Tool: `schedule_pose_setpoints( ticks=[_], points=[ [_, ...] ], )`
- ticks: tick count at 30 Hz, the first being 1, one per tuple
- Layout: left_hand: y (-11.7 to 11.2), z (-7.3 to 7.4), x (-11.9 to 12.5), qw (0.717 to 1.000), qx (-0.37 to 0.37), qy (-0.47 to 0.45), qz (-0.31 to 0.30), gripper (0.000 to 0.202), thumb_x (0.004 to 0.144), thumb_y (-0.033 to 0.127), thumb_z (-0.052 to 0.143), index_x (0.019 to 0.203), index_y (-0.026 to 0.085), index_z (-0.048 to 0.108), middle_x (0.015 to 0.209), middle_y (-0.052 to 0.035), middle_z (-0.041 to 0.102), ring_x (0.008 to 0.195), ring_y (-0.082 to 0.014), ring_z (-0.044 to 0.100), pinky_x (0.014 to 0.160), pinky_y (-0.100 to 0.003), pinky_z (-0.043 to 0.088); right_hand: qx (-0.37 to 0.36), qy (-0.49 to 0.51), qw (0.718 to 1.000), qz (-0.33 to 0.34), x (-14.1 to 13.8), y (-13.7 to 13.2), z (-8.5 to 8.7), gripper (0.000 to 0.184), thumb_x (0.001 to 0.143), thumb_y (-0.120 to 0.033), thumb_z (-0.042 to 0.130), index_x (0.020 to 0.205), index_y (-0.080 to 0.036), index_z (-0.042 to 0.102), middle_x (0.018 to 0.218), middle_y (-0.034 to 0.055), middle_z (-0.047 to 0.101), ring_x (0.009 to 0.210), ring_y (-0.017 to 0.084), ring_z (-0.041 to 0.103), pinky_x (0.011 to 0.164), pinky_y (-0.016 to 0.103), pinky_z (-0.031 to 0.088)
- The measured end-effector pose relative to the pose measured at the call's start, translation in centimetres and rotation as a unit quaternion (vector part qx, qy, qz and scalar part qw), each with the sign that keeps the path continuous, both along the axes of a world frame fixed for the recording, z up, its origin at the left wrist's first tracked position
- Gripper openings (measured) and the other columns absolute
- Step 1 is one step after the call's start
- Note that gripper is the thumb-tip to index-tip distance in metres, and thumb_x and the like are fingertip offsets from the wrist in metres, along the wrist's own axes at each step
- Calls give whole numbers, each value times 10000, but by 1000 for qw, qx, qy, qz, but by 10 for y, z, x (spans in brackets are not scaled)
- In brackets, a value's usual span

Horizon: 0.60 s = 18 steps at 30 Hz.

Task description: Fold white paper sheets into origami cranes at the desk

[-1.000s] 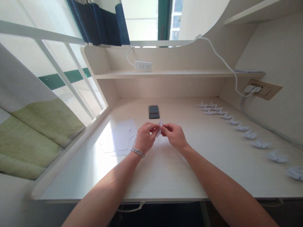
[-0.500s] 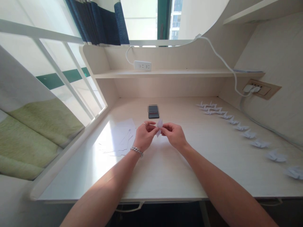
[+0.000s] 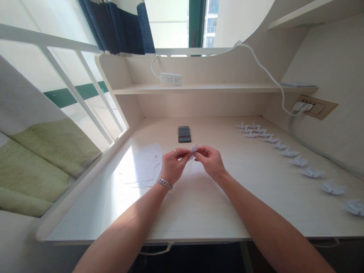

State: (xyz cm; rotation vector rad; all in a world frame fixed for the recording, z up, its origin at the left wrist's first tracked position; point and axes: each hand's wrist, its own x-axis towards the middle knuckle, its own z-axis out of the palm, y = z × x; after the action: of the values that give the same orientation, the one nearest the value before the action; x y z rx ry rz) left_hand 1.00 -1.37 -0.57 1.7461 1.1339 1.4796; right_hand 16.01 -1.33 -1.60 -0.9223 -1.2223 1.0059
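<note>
A small piece of folded white paper [image 3: 193, 148] is held up over the middle of the desk, its pointed top showing between my fingers. My left hand [image 3: 174, 163], with a ring and a chain bracelet, pinches it from the left. From the right, my right hand [image 3: 210, 160] grips it between thumb and fingers. The fingers cover much of the paper, so its full shape is hidden. Left of my left hand lie loose white paper sheets [image 3: 142, 163]. Along the right side runs a row of several folded paper cranes [image 3: 299, 161].
Behind my hands a small dark device [image 3: 184, 135] sits on the white desk [image 3: 199, 212]. A power strip [image 3: 171, 79] rests on the shelf [image 3: 216, 88]. A white cable [image 3: 264, 67] hangs down to the wall socket [image 3: 318, 107]. A railing [image 3: 64, 77] borders the left side.
The folded paper has tilted and less of it shows, with its tip now pointing up. My left fingers have drawn closer around it; the right hand has shifted only slightly.
</note>
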Motion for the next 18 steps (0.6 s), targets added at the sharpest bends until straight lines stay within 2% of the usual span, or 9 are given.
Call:
schedule_pose_setpoints(
  ticks=[5,9,12,18],
  points=[
    [4,-2,-1,999,-24,-26,-37,219,776,361,723,889,173,737,841,-67,763,774,-195,714,753,-317,574,3,-5,1000,-1,0,1,-3,228,719,-356,732,848,-176,679,816,53,729,753,190,678,651,303,540],
    [10,-5,-3,996,-82,-2,-46,284,780,398,707,932,159,722,804,-73,756,729,-195,700,668,-297,548,-13,-21,1000,0,0,4,-6,224,710,-346,729,834,-170,666,800,50,723,744,184,674,658,299,531],
    [13,-6,-4,994,-92,31,-46,260,784,405,690,868,163,735,797,-72,753,732,-194,692,665,-290,528,-40,-17,999,12,0,4,-6,246,687,-359,737,819,-164,666,776,48,723,731,185,674,669,310,535],
    [16,-9,-3,992,-118,11,-47,240,754,394,703,770,155,696,728,-57,720,673,-169,659,612,-265,498,-72,-9,997,15,0,3,-2,269,634,-360,771,785,-155,685,712,47,713,668,180,658,654,326,537]
  ],
)
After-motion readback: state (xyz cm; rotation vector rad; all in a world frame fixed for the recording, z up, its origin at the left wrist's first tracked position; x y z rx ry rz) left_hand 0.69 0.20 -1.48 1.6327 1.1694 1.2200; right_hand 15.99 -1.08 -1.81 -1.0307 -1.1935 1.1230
